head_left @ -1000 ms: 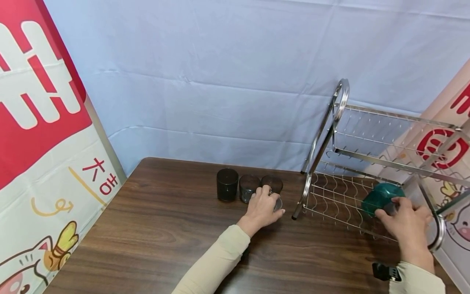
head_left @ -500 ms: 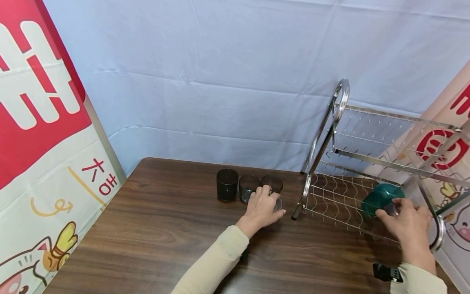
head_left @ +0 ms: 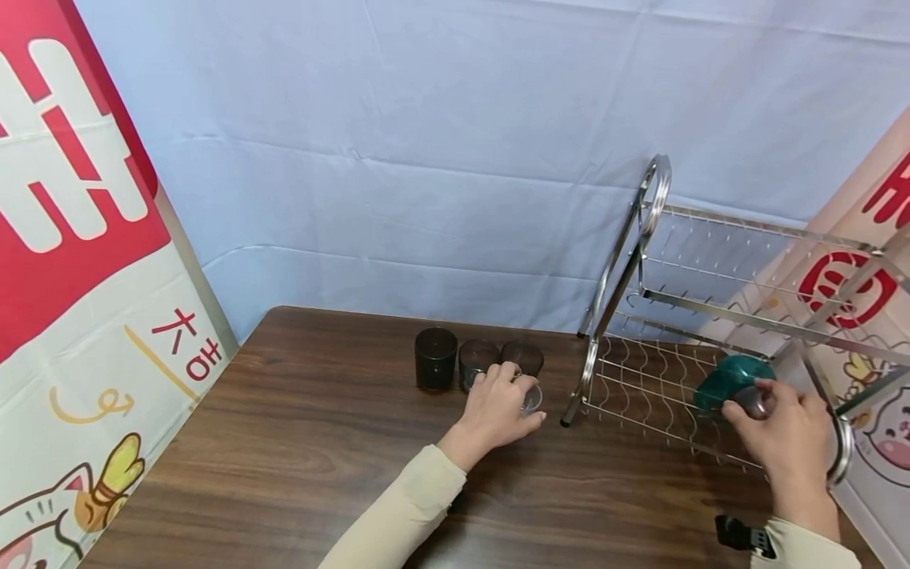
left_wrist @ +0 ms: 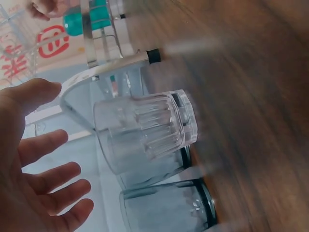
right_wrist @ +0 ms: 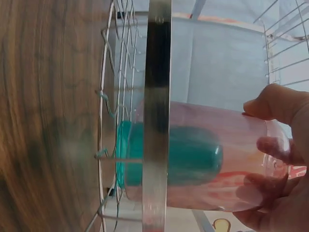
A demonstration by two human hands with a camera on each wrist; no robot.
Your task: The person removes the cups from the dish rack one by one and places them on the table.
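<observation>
My left hand (head_left: pixel 494 407) hovers beside a clear glass tumbler (left_wrist: pixel 159 125), fingers spread loosely and holding nothing. This tumbler has a ribbed lower part and stands upright on the table. Two smoky grey glasses (head_left: pixel 479 365) and a taller dark glass (head_left: pixel 436 359) stand just behind and left of it. At the rack's lower tier, my right hand (head_left: pixel 789 435) grips a pinkish see-through cup (right_wrist: pixel 212 113) around its base, mouth down. A teal cup (head_left: pixel 732 379) sits just behind it and shows through its wall.
The two-tier metal dish rack (head_left: pixel 593 371) stands at the right of the wooden table (head_left: pixel 320 427). Its front bar (right_wrist: pixel 157 63) crosses before the pinkish cup in the right wrist view. Blue-grey cloth (head_left: pixel 398 197) hangs behind, and printed banners (head_left: pixel 121 316) flank both sides.
The view shifts slightly. The pinkish cup shows more plainly between the right fingers, in front of the teal cup. My left hand stays near the clear tumbler.
</observation>
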